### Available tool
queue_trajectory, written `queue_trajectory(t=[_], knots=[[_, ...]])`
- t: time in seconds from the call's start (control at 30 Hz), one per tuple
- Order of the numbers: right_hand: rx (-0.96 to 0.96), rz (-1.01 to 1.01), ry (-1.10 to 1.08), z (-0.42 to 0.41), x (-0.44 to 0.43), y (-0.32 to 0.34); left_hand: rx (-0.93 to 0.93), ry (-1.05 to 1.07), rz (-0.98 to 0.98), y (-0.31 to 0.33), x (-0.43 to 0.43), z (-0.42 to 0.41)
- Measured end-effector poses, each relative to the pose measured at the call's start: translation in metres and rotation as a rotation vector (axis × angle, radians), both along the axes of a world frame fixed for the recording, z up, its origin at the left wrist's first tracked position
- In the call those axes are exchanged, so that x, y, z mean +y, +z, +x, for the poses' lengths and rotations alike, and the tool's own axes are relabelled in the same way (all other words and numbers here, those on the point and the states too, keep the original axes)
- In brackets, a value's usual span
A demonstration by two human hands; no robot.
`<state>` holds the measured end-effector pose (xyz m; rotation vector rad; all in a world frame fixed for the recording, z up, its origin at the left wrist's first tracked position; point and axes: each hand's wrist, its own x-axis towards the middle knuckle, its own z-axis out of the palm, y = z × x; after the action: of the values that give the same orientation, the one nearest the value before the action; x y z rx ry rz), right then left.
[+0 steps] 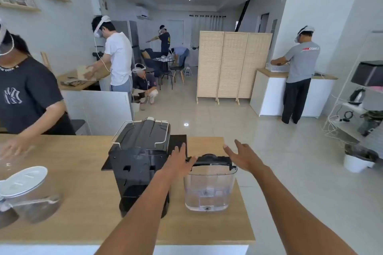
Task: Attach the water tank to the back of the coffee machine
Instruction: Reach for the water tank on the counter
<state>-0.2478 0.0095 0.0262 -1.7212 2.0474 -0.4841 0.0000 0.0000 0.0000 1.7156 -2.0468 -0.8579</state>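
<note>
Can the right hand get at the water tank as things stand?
Probably yes. The right hand hovers open just above and right of the water tank, with nothing between them. The left hand sits at the lid's other end, and the coffee machine stands clear to the left.

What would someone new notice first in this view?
Two bare arms reach over a wooden counter: the left hand and right hand spread open around the clear water tank. Just left of the tank stands the black coffee machine, its back facing the camera.
</note>
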Motion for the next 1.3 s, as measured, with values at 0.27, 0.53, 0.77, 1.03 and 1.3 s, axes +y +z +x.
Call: queue_trajectory(t=[0.27,0.53,0.77,1.03,1.3], knots=[[-0.169,0.024,0.011,0.001,0.009,-0.025,0.210,0.173,0.171,-0.013,0.014,-0.019],[-0.368,0.059,0.027,-0.007,0.008,-0.047,0.396,0.297,0.163,-0.024,0.008,-0.026],[-0.479,-0.034,0.059,-0.008,0.017,-0.054,0.462,0.314,0.071,-0.046,0.003,-0.017],[-0.566,-0.231,0.066,-0.006,0.025,-0.062,0.514,0.356,-0.108,-0.035,0.025,-0.024],[-0.638,-0.316,-0.020,-0.005,0.026,-0.070,0.520,0.484,-0.243,-0.042,0.029,-0.031]])
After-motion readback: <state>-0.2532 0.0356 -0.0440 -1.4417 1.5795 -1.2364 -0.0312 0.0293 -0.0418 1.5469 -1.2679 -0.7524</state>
